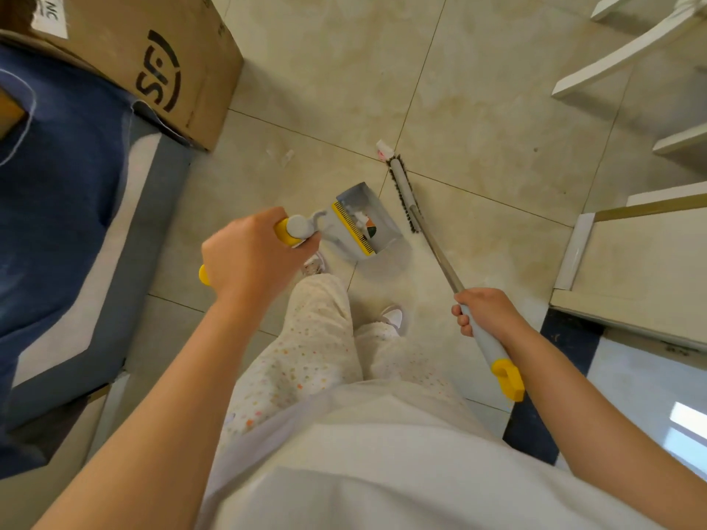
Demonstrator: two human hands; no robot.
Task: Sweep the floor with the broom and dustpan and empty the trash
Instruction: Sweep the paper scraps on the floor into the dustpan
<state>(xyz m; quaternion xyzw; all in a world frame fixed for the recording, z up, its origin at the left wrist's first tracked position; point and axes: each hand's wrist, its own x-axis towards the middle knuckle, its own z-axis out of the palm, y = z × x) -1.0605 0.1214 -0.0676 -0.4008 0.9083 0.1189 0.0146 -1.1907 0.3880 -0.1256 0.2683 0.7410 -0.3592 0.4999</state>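
My left hand (250, 254) grips the yellow and grey handle of the dustpan (369, 227), which stands on the tiled floor ahead of my feet. The grey pan has a yellow comb edge and holds a few scraps of litter. My right hand (484, 311) grips the grey handle of the broom (403, 191), whose metal pole runs up and left to the brush head on the floor, just right of the pan. A small white and pink scrap (383, 149) lies at the far tip of the brush. A clear wrapper (283, 156) lies on the floor to the left.
A large cardboard box (153, 63) sits at the upper left beside a blue and grey cushion (69, 185). White chair legs (627, 59) stand at the upper right. A low beige step or cabinet edge (631, 262) is on the right.
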